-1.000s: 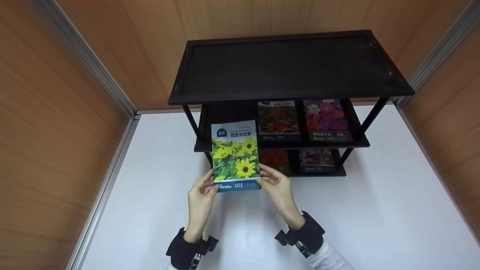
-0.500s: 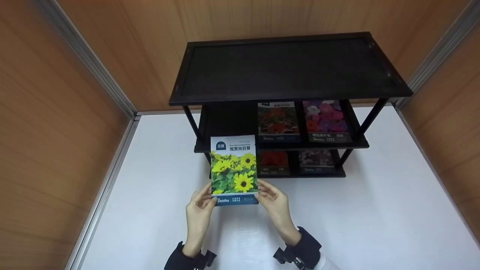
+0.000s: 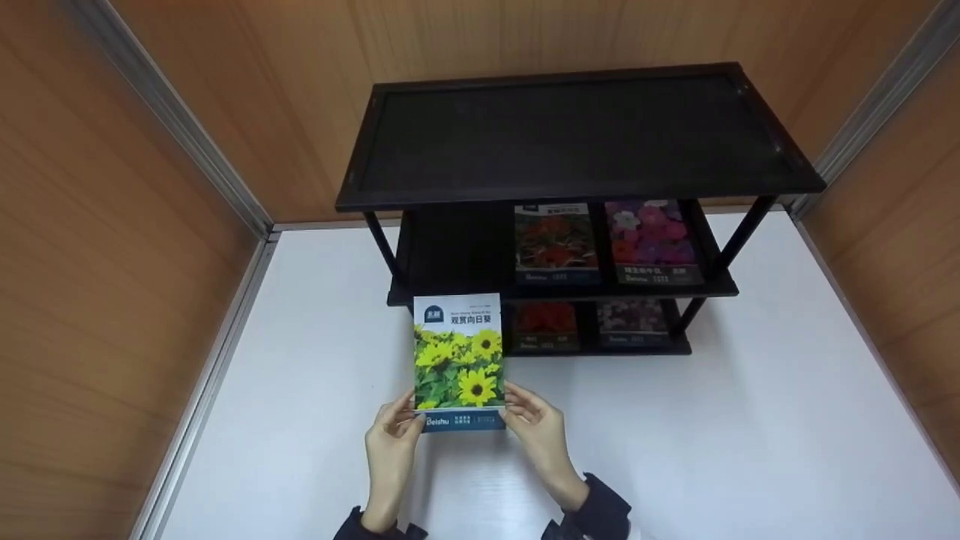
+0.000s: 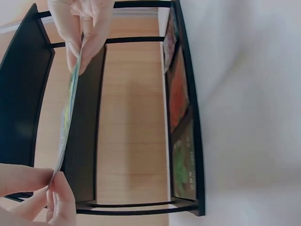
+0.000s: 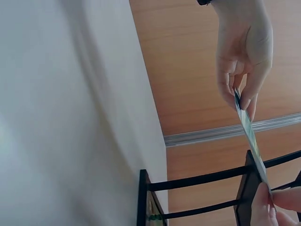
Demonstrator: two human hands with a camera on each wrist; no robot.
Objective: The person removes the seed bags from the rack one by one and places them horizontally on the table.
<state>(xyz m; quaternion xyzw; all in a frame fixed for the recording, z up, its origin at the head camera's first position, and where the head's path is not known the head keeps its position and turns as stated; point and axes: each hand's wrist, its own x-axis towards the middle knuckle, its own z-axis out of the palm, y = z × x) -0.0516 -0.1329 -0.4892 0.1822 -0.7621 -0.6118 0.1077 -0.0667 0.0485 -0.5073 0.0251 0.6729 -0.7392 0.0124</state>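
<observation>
Sunflower packet (image 3: 459, 367) up, in front of the black rack's (image 3: 585, 139) left end | left hand (image 3: 391, 442) and right hand (image 3: 541, 444) pinching its lower sides | done: two flower packets (image 3: 556, 244) on the middle tier (image 3: 456, 251), three (image 4: 178, 92) below | apparently left: this one, off the rack

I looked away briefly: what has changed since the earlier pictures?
The yellow-flower packet has moved back from the black rack and slightly to the left. The left hand and right hand moved with it, both still pinching its lower sides; nothing was newly gripped or let go. The rack and the other packets on it stayed put.
</observation>
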